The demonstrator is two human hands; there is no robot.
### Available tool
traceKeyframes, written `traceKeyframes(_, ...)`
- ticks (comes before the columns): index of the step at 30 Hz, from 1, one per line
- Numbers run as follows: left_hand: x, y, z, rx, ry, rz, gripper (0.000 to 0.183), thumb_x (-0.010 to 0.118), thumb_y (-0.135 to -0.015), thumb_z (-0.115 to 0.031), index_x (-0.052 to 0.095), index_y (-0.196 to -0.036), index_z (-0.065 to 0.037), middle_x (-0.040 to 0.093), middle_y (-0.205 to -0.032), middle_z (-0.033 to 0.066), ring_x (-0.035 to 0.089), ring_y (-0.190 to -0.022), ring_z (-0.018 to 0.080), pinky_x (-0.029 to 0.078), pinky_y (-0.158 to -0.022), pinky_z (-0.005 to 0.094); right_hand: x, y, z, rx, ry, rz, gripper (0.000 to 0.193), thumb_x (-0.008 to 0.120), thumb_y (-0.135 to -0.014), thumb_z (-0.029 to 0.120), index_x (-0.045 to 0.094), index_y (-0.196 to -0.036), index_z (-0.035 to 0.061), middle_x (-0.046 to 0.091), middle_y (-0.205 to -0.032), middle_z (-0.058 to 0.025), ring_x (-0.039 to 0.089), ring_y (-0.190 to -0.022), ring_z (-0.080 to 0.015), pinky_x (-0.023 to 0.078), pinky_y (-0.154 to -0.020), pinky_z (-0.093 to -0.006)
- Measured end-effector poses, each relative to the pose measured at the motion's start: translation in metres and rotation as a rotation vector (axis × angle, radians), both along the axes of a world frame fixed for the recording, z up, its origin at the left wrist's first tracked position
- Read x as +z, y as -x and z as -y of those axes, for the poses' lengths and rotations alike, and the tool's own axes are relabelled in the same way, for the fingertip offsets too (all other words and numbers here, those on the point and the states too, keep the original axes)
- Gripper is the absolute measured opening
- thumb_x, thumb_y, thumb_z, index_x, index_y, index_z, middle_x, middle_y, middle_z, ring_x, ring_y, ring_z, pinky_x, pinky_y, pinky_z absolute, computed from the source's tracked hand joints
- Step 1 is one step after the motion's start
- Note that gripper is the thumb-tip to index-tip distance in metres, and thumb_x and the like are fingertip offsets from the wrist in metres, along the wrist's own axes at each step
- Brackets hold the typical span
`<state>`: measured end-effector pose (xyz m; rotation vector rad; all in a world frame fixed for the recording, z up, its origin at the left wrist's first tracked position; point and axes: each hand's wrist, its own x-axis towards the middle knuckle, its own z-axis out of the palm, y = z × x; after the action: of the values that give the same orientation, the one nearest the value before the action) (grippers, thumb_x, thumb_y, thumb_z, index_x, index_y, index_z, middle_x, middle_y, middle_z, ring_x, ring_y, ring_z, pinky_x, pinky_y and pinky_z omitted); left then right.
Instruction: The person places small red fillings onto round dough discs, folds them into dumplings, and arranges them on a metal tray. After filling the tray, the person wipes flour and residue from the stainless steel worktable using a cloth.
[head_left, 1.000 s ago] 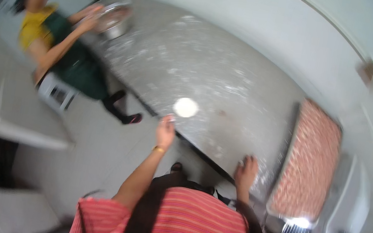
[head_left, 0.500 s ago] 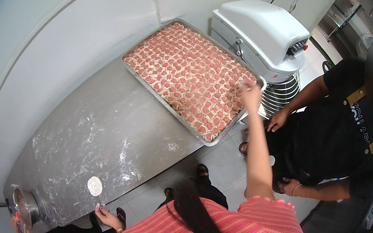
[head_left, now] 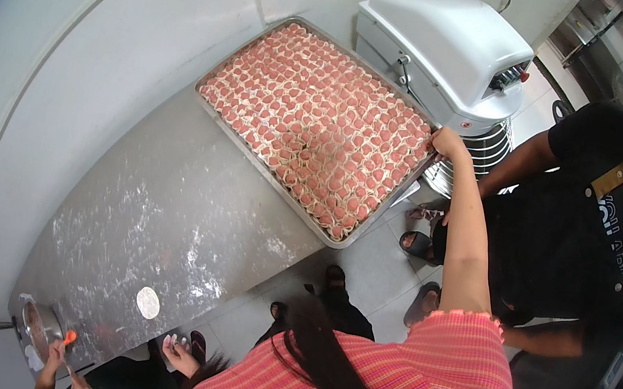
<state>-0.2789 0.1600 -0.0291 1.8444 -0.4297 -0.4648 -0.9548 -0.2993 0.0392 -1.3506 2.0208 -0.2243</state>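
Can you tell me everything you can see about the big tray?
The tray is a large, shallow rectangle with rounded corners and a low rim, grey and shiny like metal. It is packed with rows of small pieces, each pink in the middle with a pale edge. It looks about level, turned slantwise at the far end of the table, beside the white machine. The right grip holds its right corner. Its underside is hidden.

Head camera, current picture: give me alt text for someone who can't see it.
The person's right hand grips the corner of a metal tray packed with small pink-and-white pieces, at one end of a white-dusted table. Their open left hand is near a pale disc.
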Motion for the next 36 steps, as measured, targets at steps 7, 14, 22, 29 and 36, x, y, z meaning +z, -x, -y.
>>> traceKeyframes(7, -0.013, 0.001, -0.014, -0.055, -0.026, -0.017, 0.035, 0.042, -0.088, -0.005, 0.041, -0.123, -0.007, 0.056, -0.108, 0.0104, 0.057, -0.080, 0.0173, 0.047, -0.067, 0.0249, 0.010, 0.000, 0.006, 0.018, -0.081, 0.052, 0.023, 0.054, -0.078, 0.013, 0.065, -0.079, -0.0064, 0.063, -0.065, -0.0144, 0.063, -0.048, -0.0259, 0.048, -0.041, -0.0355)
traceKeyframes(14, -0.021, 0.004, -0.037, -0.059, -0.024, -0.031, 0.032, 0.045, -0.090, -0.009, 0.043, -0.122, -0.007, 0.058, -0.105, 0.0090, 0.058, -0.077, 0.0154, 0.046, -0.066, 0.0232, -0.006, 0.009, 0.018, 0.026, -0.029, -0.022, 0.024, 0.055, -0.077, 0.016, 0.065, -0.079, -0.0052, 0.063, -0.067, -0.0160, 0.064, -0.056, -0.0277, 0.050, -0.047, -0.0375)
traceKeyframes(22, -0.005, 0.021, -0.033, -0.049, 0.043, 0.024, 0.026, 0.044, -0.092, -0.008, 0.048, -0.117, -0.001, 0.057, -0.110, 0.0089, 0.057, -0.096, 0.0161, 0.048, -0.076, 0.0260, -0.042, 0.036, 0.025, 0.303, 0.090, -0.199, 0.032, 0.059, -0.074, 0.033, 0.067, -0.078, 0.0026, 0.065, -0.074, -0.0157, 0.063, -0.068, -0.0260, 0.049, -0.057, -0.0411)
traceKeyframes(29, 0.039, 0.010, 0.013, 0.071, -0.161, 0.615, 0.018, 0.053, -0.079, -0.001, 0.061, -0.096, 0.000, 0.062, -0.087, 0.0175, 0.060, -0.080, 0.0288, 0.047, -0.072, 0.0356, 0.061, -0.123, -0.019, -0.032, 0.696, 0.046, 0.029, 0.052, -0.076, 0.008, 0.063, -0.103, 0.0040, 0.067, -0.084, -0.0141, 0.064, -0.074, -0.0239, 0.050, -0.064, -0.0361)
traceKeyframes(36, 0.028, -0.046, 0.049, 0.198, -0.381, 0.623, 0.021, 0.061, -0.076, -0.012, 0.061, -0.094, -0.001, 0.061, -0.083, 0.0172, 0.059, -0.079, 0.0319, 0.046, -0.073, 0.0404, 0.015, -0.475, -0.160, 0.886, 0.454, 0.578, 0.024, 0.058, -0.075, 0.006, 0.065, -0.097, 0.0092, 0.066, -0.093, -0.0111, 0.065, -0.080, -0.0251, 0.051, -0.071, -0.0346)
